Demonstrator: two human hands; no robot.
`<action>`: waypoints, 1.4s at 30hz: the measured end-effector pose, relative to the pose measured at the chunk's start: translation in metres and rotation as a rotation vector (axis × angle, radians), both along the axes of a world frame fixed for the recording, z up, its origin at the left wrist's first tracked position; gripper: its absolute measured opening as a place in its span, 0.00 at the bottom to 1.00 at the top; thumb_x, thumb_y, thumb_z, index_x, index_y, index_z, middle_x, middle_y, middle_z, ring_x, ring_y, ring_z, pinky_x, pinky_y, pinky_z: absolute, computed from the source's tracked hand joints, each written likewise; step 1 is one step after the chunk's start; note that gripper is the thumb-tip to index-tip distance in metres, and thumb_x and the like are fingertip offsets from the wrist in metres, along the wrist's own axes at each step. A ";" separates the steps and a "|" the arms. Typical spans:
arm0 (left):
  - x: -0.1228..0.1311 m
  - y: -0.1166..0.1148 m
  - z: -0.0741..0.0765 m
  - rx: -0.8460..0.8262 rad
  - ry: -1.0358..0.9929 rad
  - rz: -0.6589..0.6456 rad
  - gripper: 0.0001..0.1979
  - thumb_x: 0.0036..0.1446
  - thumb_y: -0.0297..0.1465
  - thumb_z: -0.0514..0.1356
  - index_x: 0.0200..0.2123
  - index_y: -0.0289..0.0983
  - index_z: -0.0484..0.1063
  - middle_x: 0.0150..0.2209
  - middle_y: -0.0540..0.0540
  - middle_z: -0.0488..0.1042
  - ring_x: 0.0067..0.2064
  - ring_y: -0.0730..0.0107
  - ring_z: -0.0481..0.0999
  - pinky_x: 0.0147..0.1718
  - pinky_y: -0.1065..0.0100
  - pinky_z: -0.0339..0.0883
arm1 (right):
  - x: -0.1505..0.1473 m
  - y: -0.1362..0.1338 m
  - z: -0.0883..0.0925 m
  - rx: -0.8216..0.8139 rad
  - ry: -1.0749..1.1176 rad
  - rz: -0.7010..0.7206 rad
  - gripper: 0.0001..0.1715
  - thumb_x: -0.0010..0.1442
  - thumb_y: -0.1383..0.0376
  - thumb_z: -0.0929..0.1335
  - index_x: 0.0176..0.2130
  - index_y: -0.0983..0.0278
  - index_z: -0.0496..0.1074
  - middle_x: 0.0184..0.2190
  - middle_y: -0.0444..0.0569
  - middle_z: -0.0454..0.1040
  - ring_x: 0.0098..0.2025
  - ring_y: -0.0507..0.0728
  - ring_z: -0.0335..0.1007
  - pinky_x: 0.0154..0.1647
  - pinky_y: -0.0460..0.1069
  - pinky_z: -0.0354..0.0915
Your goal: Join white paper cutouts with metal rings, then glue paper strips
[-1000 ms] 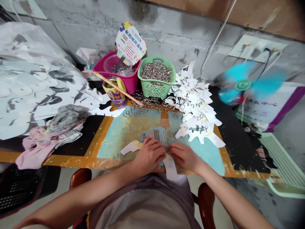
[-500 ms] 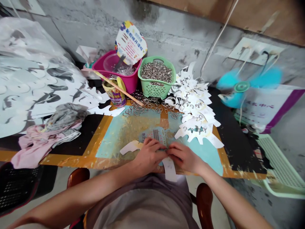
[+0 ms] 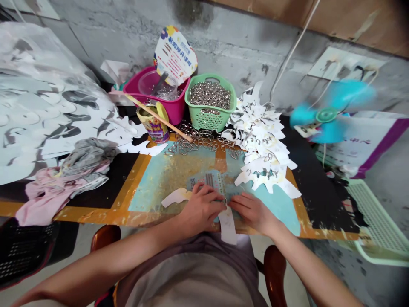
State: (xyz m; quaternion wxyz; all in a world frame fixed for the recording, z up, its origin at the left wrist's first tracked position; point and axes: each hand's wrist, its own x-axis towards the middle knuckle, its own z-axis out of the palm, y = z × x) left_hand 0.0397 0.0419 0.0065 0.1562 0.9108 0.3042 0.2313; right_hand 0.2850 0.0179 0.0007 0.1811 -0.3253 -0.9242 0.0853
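A curved white cut-out piece (image 3: 227, 224) lies at the table's front edge, its middle covered by my left hand (image 3: 204, 209). The fingers of that hand are bent and press on the piece. Close to their tips is a small metal ring (image 3: 225, 201), partly hidden. My right hand (image 3: 251, 211) rests just right of the ring, fingers stretched out and a little apart from the piece; its thumb is hidden. Beyond the hands lies a printed card or sheet (image 3: 209, 181) on the blue, stained work surface (image 3: 179, 170).
Loose metal rings (image 3: 191, 145) lie before a green basket (image 3: 209, 115) full of rings. Left of it stand a pink basket (image 3: 175, 108) and a tin (image 3: 155, 128) with a stick (image 3: 166, 123). White cut-outs (image 3: 265, 149), a cloth (image 3: 73, 170) and a turning fan (image 3: 326, 115) flank them.
My right hand has drawn slightly right, away from my left fingertips, and its fingers have straightened. The metal ring shows between the hands. My left hand stays on the cut-out piece.
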 end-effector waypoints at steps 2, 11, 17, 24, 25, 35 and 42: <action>0.000 -0.002 -0.001 0.031 -0.003 -0.003 0.09 0.63 0.28 0.59 0.39 0.45 0.80 0.45 0.48 0.79 0.49 0.59 0.70 0.58 0.48 0.48 | 0.000 -0.003 0.003 -0.001 0.049 -0.064 0.21 0.64 0.76 0.60 0.52 0.63 0.71 0.42 0.55 0.75 0.40 0.61 0.70 0.38 0.55 0.69; 0.000 -0.006 0.001 0.125 0.090 -0.033 0.10 0.62 0.27 0.60 0.44 0.43 0.77 0.46 0.43 0.77 0.50 0.55 0.67 0.59 0.44 0.47 | -0.019 -0.021 0.005 -0.115 0.255 -0.128 0.32 0.64 0.74 0.61 0.64 0.59 0.56 0.46 0.54 0.78 0.39 0.60 0.72 0.37 0.55 0.72; -0.001 -0.006 -0.001 0.123 0.056 -0.041 0.11 0.60 0.36 0.63 0.46 0.44 0.77 0.44 0.45 0.78 0.50 0.54 0.68 0.58 0.43 0.48 | -0.022 -0.029 -0.001 -0.127 0.249 -0.180 0.40 0.62 0.75 0.62 0.69 0.61 0.47 0.46 0.56 0.78 0.44 0.64 0.75 0.41 0.59 0.74; -0.002 -0.006 0.001 0.087 0.042 -0.029 0.09 0.62 0.31 0.61 0.44 0.46 0.78 0.46 0.47 0.78 0.49 0.55 0.69 0.58 0.44 0.50 | -0.025 -0.032 0.000 -0.084 0.228 -0.216 0.44 0.63 0.73 0.62 0.71 0.63 0.40 0.46 0.56 0.78 0.47 0.65 0.76 0.43 0.60 0.76; -0.002 -0.006 0.004 0.071 0.041 -0.032 0.10 0.62 0.29 0.59 0.44 0.46 0.78 0.45 0.48 0.78 0.50 0.55 0.69 0.58 0.43 0.49 | -0.025 -0.033 0.001 -0.092 0.208 -0.219 0.44 0.64 0.73 0.62 0.72 0.63 0.39 0.46 0.57 0.78 0.46 0.65 0.76 0.43 0.60 0.76; 0.004 0.021 0.018 -0.044 0.089 -0.006 0.08 0.59 0.29 0.61 0.42 0.40 0.78 0.53 0.38 0.67 0.53 0.51 0.68 0.50 0.49 0.64 | -0.027 -0.033 0.004 -0.158 0.188 -0.255 0.42 0.65 0.69 0.63 0.71 0.62 0.41 0.45 0.55 0.78 0.44 0.64 0.75 0.41 0.59 0.75; 0.012 0.029 0.023 0.171 0.205 -0.213 0.07 0.61 0.27 0.59 0.34 0.36 0.77 0.55 0.37 0.68 0.57 0.50 0.66 0.55 0.46 0.61 | -0.027 -0.037 0.004 -0.203 0.183 -0.290 0.31 0.65 0.68 0.64 0.64 0.66 0.53 0.46 0.57 0.77 0.46 0.63 0.73 0.43 0.58 0.73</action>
